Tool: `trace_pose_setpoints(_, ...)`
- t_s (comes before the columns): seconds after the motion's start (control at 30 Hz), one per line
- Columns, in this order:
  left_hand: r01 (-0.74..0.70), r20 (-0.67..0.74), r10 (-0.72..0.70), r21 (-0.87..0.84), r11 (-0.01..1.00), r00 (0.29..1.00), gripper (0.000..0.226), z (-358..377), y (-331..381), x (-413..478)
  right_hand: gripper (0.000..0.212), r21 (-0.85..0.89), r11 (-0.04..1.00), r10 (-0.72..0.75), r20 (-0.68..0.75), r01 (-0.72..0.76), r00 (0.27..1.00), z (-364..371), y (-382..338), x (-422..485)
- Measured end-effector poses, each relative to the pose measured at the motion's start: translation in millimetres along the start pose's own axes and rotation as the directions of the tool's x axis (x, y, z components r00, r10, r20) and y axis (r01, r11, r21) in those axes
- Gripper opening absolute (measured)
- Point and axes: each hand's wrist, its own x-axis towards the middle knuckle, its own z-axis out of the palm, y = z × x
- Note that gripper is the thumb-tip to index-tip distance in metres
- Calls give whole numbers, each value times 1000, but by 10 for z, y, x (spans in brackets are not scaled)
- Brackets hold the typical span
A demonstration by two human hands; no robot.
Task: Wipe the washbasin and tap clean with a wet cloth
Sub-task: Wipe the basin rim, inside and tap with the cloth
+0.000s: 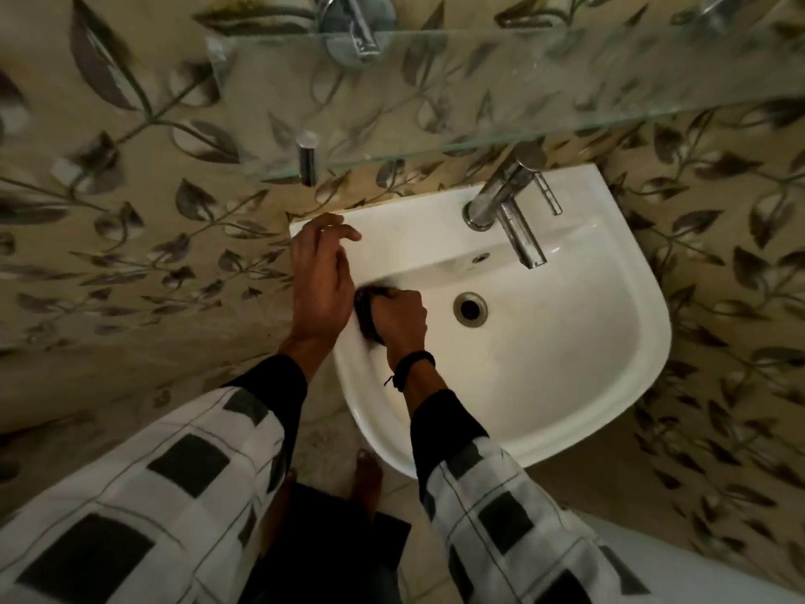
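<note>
Right hand point(400, 318) is fisted around a dark cloth point(368, 313), pressing it on the basin's point(566, 407) left inner wall. Left hand point(322, 276) rests loosely open on the left rim, holding nothing, its fingers near the back corner. Beyond, the drain point(470, 309) and tap point(509, 211) sit apart from the cloth. Judging by this, wiping is under way; the right side and tap probably remain.

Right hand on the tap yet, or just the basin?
Apart. The head view shows the right hand fisted on a dark cloth at the basin's left inner wall, with bare white porcelain between it and the tap.
</note>
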Motion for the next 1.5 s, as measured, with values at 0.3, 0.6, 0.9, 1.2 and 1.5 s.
trace_pose_setpoints(0.3, -17, 205, -27, 207, 978, 978, 38, 48, 68, 162, 29, -335, 930, -154, 22, 153, 988, -27, 21, 52)
trace_pose_setpoints(0.6, 2, 242, -72, 280, 960, 968, 31, 23, 88, 194, 30, -231, 965, -80, 205, 127, 975, 2, 224, 22)
trace_pose_setpoints(0.9, 0, 237, -67, 272, 962, 969, 31, 45, 48, 197, 50, -212, 924, -193, 460, 318, 867, -140, 642, -91)
trace_pose_setpoints(1.2, -38, 272, -51, 313, 949, 961, 23, 72, 23, 207, 52, -515, 768, -164, 418, 382, 893, 81, 765, 341)
trace_pose_setpoints(1.5, -18, 266, -67, 307, 952, 962, 22, 63, 34, 207, 52, -509, 819, -62, 377, 263, 924, -29, 754, 339)
